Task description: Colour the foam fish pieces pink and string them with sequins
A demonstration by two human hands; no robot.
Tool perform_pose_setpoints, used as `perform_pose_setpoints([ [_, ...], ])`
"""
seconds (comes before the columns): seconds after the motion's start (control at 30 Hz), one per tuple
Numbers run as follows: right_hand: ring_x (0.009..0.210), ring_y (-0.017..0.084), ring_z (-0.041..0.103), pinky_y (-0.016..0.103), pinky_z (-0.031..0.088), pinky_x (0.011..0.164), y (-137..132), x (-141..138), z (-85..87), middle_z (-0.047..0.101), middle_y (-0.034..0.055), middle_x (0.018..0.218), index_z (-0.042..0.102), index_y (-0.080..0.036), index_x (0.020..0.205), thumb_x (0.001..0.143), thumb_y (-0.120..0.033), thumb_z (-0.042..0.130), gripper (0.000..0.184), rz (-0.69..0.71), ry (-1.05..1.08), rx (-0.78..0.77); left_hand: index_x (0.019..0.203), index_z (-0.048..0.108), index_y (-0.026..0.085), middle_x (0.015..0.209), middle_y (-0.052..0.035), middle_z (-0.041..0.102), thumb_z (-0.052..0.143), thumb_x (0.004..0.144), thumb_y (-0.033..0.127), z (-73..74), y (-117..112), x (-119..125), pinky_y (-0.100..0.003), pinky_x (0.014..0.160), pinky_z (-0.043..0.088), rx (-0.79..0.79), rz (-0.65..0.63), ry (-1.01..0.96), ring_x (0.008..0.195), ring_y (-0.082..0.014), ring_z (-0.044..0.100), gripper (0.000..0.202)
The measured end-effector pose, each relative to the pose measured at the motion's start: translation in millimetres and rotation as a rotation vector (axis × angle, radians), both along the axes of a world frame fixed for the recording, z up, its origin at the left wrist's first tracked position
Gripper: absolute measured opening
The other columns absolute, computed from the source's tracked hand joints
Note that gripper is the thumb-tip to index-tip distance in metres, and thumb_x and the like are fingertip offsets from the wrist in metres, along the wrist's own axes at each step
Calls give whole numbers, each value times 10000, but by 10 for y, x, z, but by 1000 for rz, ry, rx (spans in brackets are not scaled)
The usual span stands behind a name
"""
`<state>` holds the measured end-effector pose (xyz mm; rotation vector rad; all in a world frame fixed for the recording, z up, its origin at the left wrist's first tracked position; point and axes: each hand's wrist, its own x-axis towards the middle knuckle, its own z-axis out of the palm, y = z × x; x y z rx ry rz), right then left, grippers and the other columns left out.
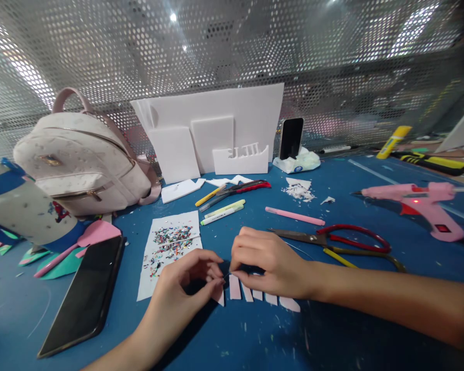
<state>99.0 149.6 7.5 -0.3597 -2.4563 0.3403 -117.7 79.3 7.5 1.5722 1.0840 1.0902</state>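
Note:
My left hand [189,281] is closed in a pinch, its thumb and fingertips together beside the paper's right edge. My right hand [270,263] also pinches, just to the right, with its fingertips close to the left ones. Something thin, perhaps a strand, shows between the two pinches, too small to name. Under and in front of the hands lies a row of several pale pink cut strips [235,287], partly hidden by my right fingers. Left of them, a white sheet of paper [146,288] carries many small multicoloured gems [172,239].
Scissors [299,236] and a pink glue gun [421,198] lie to the right. A black phone [85,293] is at left, near a pale backpack [81,154]. White foam boards [212,108], a cutter [209,196], markers [222,215] and a pink pen [294,216] are farther back.

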Motion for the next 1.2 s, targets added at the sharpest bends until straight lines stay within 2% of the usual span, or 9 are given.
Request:
perform_pose_setpoints([
  [0.27,758,149,487,307,384,712,-2,4,-6,606,17,803,606,-168,844,938,-178,559,105,2,2,-5,1033,623,187,759,6,675,618,848,110,-4,-20,0,-255,658,597,-1,-2,13,641,-124,692,201],
  [0.6,747,153,490,306,385,701,-11,0,-22,594,20,786,602,-170,830,941,-178,560,119,25,26,37,1077,584,218,732,39,670,607,851,90,17,-21,17,-250,645,565,60,1,52,622,-118,685,260],
  [0.8,743,147,489,300,391,711,-14,-8,3,603,25,790,626,-160,840,930,-156,581,100,59,36,61,1065,591,218,755,35,666,604,865,116,31,-39,49,-238,621,554,104,-4,102,595,-104,664,225],
  [1.2,736,147,472,303,410,738,-14,-6,1,627,21,796,635,-158,876,967,-206,576,119,75,33,39,1115,567,226,765,30,641,607,870,145,-33,-15,91,-250,619,547,23,-30,52,596,-103,642,262],
])
